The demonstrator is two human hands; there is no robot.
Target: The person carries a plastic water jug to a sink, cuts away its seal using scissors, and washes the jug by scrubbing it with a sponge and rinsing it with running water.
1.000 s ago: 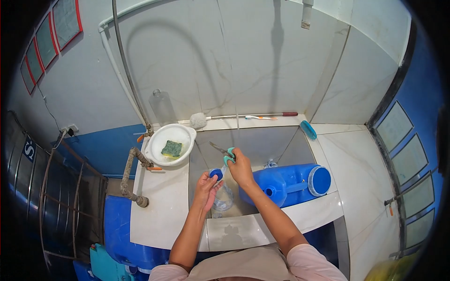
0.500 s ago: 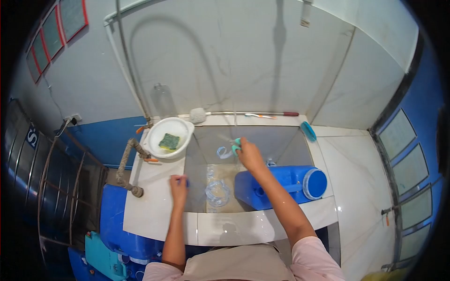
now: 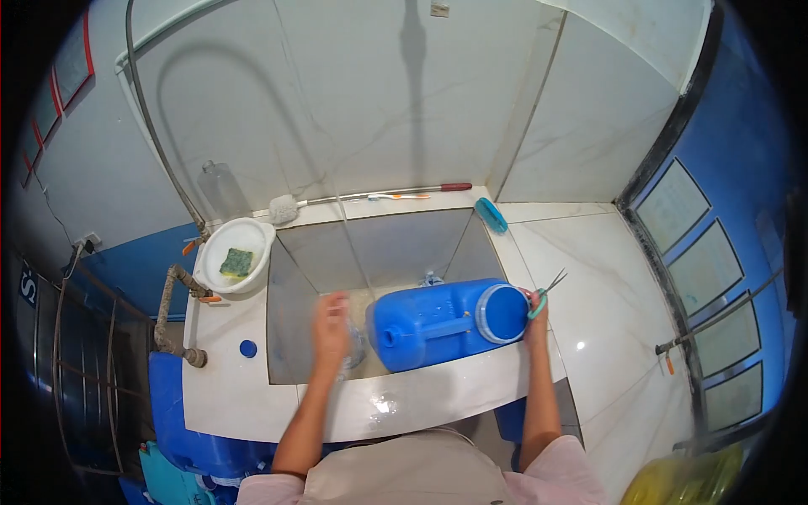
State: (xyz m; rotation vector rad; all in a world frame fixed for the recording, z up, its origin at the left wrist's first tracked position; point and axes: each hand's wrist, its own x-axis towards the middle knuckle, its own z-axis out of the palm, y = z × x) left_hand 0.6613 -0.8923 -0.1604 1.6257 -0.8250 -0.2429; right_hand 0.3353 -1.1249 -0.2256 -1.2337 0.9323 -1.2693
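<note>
Over the left part of the sink, my left hand [image 3: 331, 330] is slightly blurred, its fingers loosely extended with nothing visible in them. Clear plastic [image 3: 354, 347] lies in the sink just beside it, partly hidden by the hand. My right hand [image 3: 536, 326] grips scissors [image 3: 539, 303] by their teal handles, blades pointing up and to the right. It is beside the round lid of a large blue jug [image 3: 425, 330], which lies on its side in the sink. A small blue cap [image 3: 247, 348] rests on the counter to the left.
A white basin [image 3: 213, 263] with a green-yellow sponge [image 3: 236, 263] stands on the left counter near pipes [image 3: 171, 307]. Along the back ledge lie a long-handled brush [image 3: 284, 209], a toothbrush [image 3: 396, 197] and a blue scrub brush [image 3: 491, 215]. A clear bottle [image 3: 220, 187] stands behind the basin.
My right hand has carried the scissors from above the sink to the jug's right end. My left hand has let go of the blue cap on the counter and moved over the sink. The view has shifted.
</note>
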